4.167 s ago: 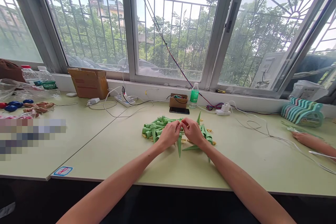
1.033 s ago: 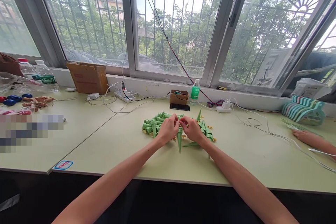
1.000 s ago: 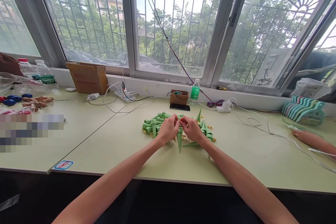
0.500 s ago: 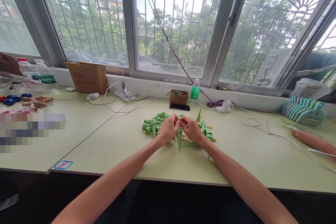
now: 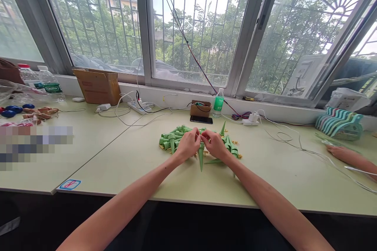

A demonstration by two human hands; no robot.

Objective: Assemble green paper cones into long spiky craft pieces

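Note:
My left hand [image 5: 189, 142] and my right hand [image 5: 214, 143] meet over the table, the fingertips of both pinched closely together. Just below them a green cone [image 5: 201, 157], like a rolled strip with a banded collar, hangs point down from their grip. Exactly what the fingertips pinch at its top is hidden. Left of my left hand lies a heap of green rolled tubes [image 5: 166, 141], with another pointed green cone [image 5: 172, 144] on it. Beside my right hand are several more green cones [image 5: 234, 149] with small yellowish-brown bits [image 5: 240, 156].
Behind the heap are a black phone [image 5: 201, 119], a small cardboard box [image 5: 200, 108] and a green-labelled bottle [image 5: 218, 103]. Cables and a power strip [image 5: 140, 106] run along the windowsill. Another person's hand [image 5: 338, 152] rests at right, near teal hangers [image 5: 340, 124]. A larger carton [image 5: 97, 87] stands left.

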